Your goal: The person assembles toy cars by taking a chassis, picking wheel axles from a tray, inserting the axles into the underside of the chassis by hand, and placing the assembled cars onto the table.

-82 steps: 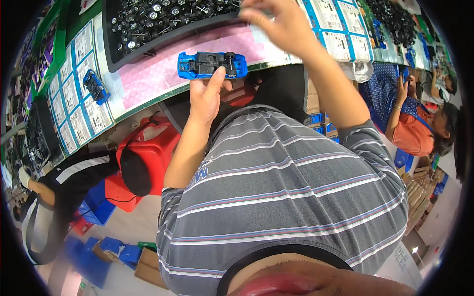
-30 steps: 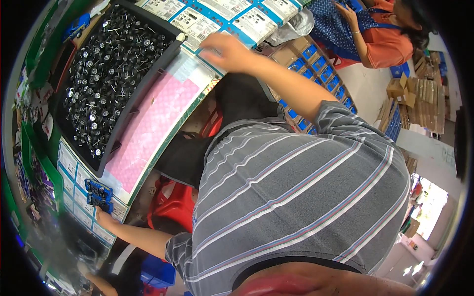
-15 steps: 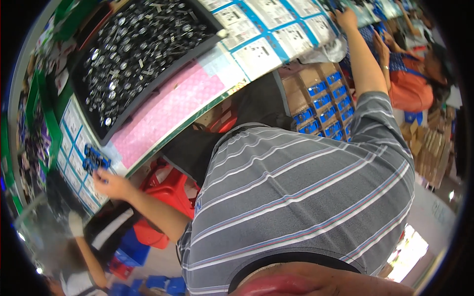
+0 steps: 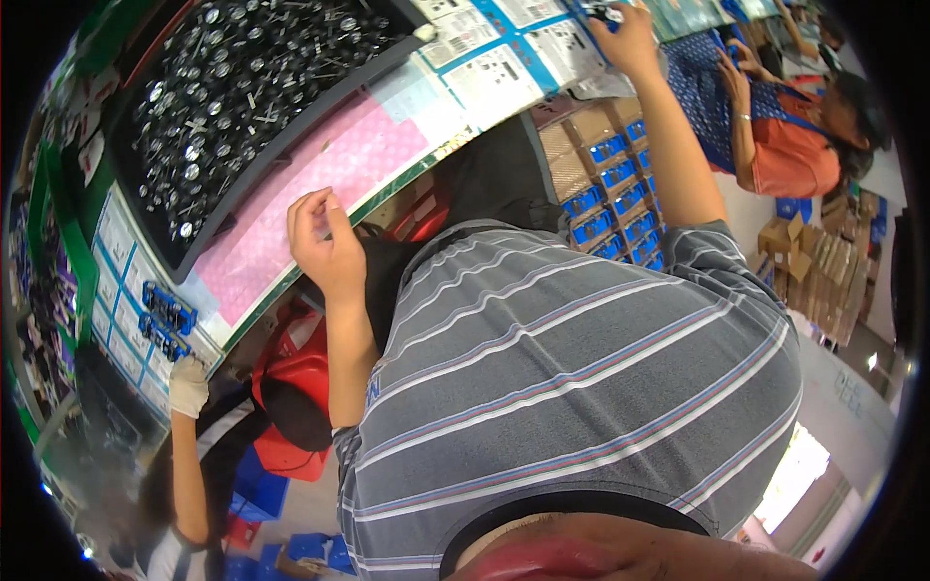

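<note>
My left hand (image 4: 327, 254) is over the pink bubble-wrap mat (image 4: 266, 228) at the table's front edge. Its fingers are loosely bent, with a gap to the thumb and nothing seen in them. Out at the far right, my right hand (image 4: 630, 44) has its fingertips around a small blue-and-black part (image 4: 606, 14) with a shiny bit, close to the table top; the fingers partly cover it. Two similar blue-and-black parts (image 4: 167, 308) lie on the printed sheets at the left, away from my left hand. A co-worker's gloved hand (image 4: 188, 387) touches the nearer one.
Behind the mat stands a black tray (image 4: 254, 194) full of black and silver pieces. Sheets edged with blue tape (image 4: 489, 82) cover the table to its right. Below that, a carton (image 4: 572, 179) holds blue parts. A red stool (image 4: 295, 387) is at lower left; another person (image 4: 794, 145) works at right.
My left hand has left the blue-and-black parts and moved right over the mat. My right hand has come left, bringing a part. The co-worker's gloved hand has reached the parts at left.
</note>
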`<state>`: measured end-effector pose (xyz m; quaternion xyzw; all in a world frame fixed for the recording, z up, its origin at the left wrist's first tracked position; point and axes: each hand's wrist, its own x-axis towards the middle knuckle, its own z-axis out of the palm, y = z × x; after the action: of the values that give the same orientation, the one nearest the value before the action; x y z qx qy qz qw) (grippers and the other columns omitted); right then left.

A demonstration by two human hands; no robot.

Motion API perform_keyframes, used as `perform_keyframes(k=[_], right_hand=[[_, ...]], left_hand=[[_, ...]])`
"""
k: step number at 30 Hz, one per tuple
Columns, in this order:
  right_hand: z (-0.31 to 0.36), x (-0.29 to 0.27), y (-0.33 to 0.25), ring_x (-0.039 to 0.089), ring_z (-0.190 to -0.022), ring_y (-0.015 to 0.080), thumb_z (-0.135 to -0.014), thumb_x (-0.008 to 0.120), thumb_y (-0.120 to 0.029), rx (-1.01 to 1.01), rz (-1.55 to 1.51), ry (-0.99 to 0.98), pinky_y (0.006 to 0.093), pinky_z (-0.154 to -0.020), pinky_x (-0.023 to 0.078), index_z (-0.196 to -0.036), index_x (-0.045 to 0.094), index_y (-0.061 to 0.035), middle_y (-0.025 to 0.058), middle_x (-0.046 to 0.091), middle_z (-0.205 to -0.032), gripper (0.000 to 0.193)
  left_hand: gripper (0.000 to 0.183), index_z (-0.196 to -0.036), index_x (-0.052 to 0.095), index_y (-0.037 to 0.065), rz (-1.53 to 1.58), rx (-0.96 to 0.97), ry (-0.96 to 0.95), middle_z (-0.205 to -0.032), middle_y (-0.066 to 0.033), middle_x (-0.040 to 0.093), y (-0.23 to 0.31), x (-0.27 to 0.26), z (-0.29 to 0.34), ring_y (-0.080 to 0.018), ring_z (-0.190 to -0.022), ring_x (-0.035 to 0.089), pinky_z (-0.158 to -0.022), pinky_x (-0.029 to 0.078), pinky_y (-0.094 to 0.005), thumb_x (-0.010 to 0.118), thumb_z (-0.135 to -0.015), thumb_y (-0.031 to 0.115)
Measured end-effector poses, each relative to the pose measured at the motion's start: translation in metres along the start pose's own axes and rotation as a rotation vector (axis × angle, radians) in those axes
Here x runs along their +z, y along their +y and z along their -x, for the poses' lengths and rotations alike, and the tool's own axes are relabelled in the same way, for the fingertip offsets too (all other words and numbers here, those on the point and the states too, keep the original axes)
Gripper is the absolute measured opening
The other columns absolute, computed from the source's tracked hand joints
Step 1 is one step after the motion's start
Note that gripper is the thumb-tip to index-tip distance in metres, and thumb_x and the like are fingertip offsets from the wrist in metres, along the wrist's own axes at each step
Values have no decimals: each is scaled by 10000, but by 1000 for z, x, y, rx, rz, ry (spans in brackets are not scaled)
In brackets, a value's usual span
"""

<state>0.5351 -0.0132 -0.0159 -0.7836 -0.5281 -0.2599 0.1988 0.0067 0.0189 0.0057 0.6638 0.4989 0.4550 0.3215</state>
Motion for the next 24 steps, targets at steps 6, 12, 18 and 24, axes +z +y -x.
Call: perform_keyframes(k=[6,12,18,24], right_hand=[[-16,-32,-61,637,-959,416,-751,787,-278,295,-220,-326,441,-841,507,-1039,607,48,248,645,-1035,471],[17,-69,-135,644,-1009,356,-768,787,-283,280,-516,-365,399,-880,506,-1165,607,18,228,659,-1062,531],[63,-119,-240,669,-997,311,-707,877,-257,-46,-726,-269,361,-868,525,-1179,609,35,189,676,-1081,616],[75,-134,-282,621,-1032,347,-719,823,-157,-256,-959,-381,388,-890,517,-1242,592,-41,160,609,-1156,584]], left_hand=[[91,-955,658,-19,119,-16,-61,-952,-96,626,-2,9,1,-173,-821,575,-725,465,-282,615,-904,43],[176,-1079,625,-3,478,-254,-256,-979,-45,617,16,23,13,-96,-862,560,-754,460,-241,639,-950,115],[481,-1376,405,15,927,-475,-549,-1225,-139,566,27,45,14,-124,-817,587,-648,466,-228,597,-980,209],[327,-1177,511,32,942,-507,-385,-975,-67,624,35,49,7,-68,-648,570,-498,429,-188,672,-945,198]])
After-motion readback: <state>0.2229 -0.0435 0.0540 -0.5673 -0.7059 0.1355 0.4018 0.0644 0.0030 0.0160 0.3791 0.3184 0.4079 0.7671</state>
